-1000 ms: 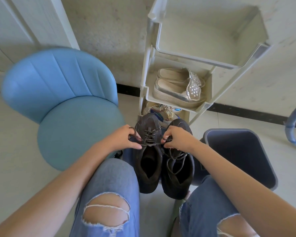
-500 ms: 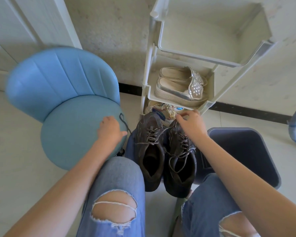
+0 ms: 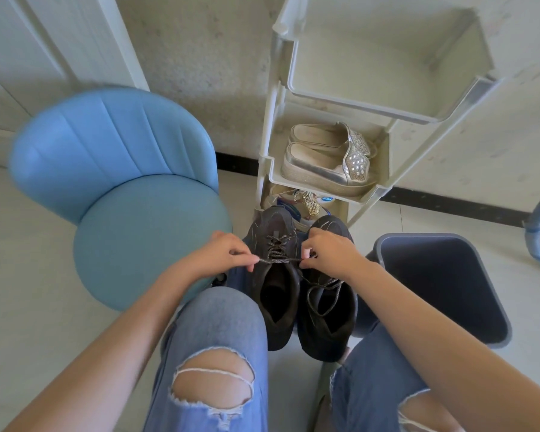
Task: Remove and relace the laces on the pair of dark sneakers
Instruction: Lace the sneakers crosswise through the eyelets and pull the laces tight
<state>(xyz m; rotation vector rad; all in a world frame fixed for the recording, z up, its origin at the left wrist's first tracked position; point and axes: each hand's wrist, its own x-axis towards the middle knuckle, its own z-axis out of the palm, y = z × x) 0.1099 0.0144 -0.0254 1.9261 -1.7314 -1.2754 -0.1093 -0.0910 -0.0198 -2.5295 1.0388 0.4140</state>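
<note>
Two dark sneakers stand side by side between my knees, toes pointing away from me. The left sneaker [image 3: 274, 291] has its grey lace [image 3: 278, 260] crossed up the front and stretched level across the top eyelets. My left hand [image 3: 225, 254] pinches one lace end at the shoe's left side. My right hand [image 3: 328, 251] pinches the other end at its right side, resting over the right sneaker [image 3: 328, 325]. The right sneaker's lace [image 3: 324, 294] lies in loose loops over its opening.
A blue padded chair [image 3: 131, 194] stands close on the left. A white shoe rack [image 3: 334, 98] with silver shoes [image 3: 328, 160] is straight ahead, against the wall. A dark grey bin [image 3: 443, 275] sits on the floor at the right. My knees in ripped jeans flank the sneakers.
Half a second ago my hands were spread apart, the left over the chair seat and the right near the rack. Both have come back in and pinch the lace ends at the left sneaker's top.
</note>
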